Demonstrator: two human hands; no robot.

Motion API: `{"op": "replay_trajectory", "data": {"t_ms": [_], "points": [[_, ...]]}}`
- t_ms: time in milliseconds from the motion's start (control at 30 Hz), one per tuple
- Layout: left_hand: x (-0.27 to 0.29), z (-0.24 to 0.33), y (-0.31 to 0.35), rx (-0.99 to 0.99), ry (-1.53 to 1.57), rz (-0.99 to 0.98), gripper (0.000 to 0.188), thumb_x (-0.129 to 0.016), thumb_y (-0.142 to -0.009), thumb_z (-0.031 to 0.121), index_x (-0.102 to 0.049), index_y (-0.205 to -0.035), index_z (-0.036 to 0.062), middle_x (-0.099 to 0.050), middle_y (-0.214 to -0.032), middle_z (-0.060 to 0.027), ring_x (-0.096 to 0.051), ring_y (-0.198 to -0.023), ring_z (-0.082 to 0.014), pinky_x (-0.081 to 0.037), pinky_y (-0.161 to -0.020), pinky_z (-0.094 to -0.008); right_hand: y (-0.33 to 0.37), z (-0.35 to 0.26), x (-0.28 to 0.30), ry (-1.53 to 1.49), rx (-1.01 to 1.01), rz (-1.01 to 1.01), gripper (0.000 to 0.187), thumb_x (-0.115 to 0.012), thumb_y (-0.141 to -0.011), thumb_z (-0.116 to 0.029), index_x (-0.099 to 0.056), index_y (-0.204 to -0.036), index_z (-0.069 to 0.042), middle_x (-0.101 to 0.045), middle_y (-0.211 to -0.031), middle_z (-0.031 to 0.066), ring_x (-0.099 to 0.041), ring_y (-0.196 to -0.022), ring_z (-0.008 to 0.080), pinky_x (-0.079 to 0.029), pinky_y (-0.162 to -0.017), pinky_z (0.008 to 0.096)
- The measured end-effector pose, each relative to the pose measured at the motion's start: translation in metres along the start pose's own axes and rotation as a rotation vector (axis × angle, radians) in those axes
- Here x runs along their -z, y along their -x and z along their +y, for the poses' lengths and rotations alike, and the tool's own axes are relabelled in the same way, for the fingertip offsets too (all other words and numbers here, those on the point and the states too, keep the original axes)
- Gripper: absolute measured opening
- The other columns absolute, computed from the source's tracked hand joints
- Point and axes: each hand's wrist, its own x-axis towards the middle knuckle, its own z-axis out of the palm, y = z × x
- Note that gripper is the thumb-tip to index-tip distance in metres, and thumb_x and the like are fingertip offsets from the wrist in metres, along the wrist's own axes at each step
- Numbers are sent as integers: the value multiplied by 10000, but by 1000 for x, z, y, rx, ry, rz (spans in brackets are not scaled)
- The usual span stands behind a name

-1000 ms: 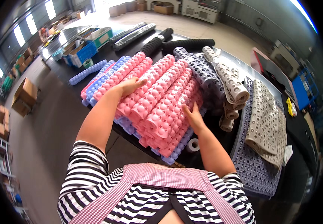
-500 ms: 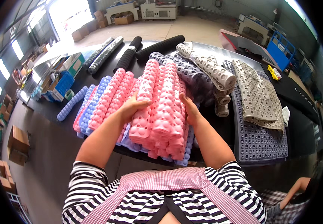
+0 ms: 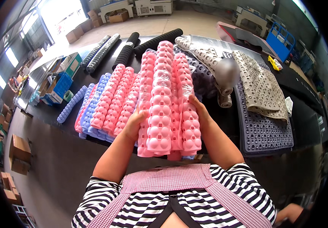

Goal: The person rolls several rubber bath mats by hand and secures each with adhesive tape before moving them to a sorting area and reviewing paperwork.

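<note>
Between my two hands stands a bundle of several pink rolled bath mats [image 3: 159, 125] with round bubbles, lifted toward me and tilted. My left hand [image 3: 135, 122] is pressed against the left side of the bundle, its thumb on the front of a roll. On the opposite side my right hand [image 3: 201, 110] presses the outermost roll, fingers partly hidden behind it. Clear wrap shines around some of the rolls. Left of the bundle lies a pile of pink rolls [image 3: 109, 97] and blue rolls [image 3: 92, 104] on the black table [image 3: 224, 133].
Grey patterned mat rolls [image 3: 200, 74] lie behind on the right, beside flat beige mats [image 3: 260, 85] on dark grey mats [image 3: 266, 136]. Black rolls [image 3: 126, 49] and grey-green rolls [image 3: 102, 53] lie at the back. A blue box [image 3: 59, 87] sits left; a person's arm [image 3: 291, 212] shows lower right.
Both hands have raised the pink rolls from the pile and brought them closer to me. The rolls now stand taller in view. The person's arm at lower right has moved lower.
</note>
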Motion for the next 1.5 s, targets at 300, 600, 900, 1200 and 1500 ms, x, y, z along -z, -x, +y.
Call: {"op": "replay_trajectory", "data": {"t_ms": [300, 600, 900, 1200, 1500], "points": [[-31, -16, 63, -450, -540, 207, 1221, -946, -681, 302, -147, -1566, 39, -462, -1472, -127, -489, -1331, -239, -403, -1125, -425, 2, 24, -22, 571, 354, 3, 1026, -821, -770, -421, -264, -1559, -76, -429, -1471, 107, -531, -1228, 244, -498, -962, 386], [-107, -84, 88, -764, -868, 367, 1387, -961, -647, 273, 19, -1608, 74, -268, -1596, -148, -268, -1475, -248, -243, -1208, -407, 34, -23, 6, 672, 337, -56, 1025, -808, -770, -436, -266, -1551, -53, -425, -1471, 124, -516, -1243, 257, -480, -983, 399], [-193, -171, 46, -1000, -979, 548, 1369, -967, -645, 351, -34, -1604, 60, -287, -1597, -129, -276, -1476, -250, -237, -1206, -435, 40, -82, 27, 677, 186, -266, 1025, -794, -771, -451, -268, -1544, -31, -421, -1471, 142, -502, -1259, 269, -461, -1004, 412], [-268, -241, 59, -1182, -1071, 874, 1342, -956, -670, 293, -17, -1597, 51, -310, -1586, -139, -334, -1443, -239, -298, -1179, -408, 67, -75, 7, 698, 30, -529, 1028, -781, -772, -466, -270, -1537, -8, -418, -1471, 160, -488, -1275, 282, -443, -1024, 425], [-321, -302, 73, -1390, -948, 1125, 1419, -957, -626, 404, 12, -1614, 91, -252, -1610, -127, -254, -1485, -253, -220, -1210, -401, 122, -27, -59, 818, -159, -883, 1032, -768, -772, -481, -273, -1529, 15, -414, -1471, 177, -473, -1291, 294, -425, -1045, 438]]}}
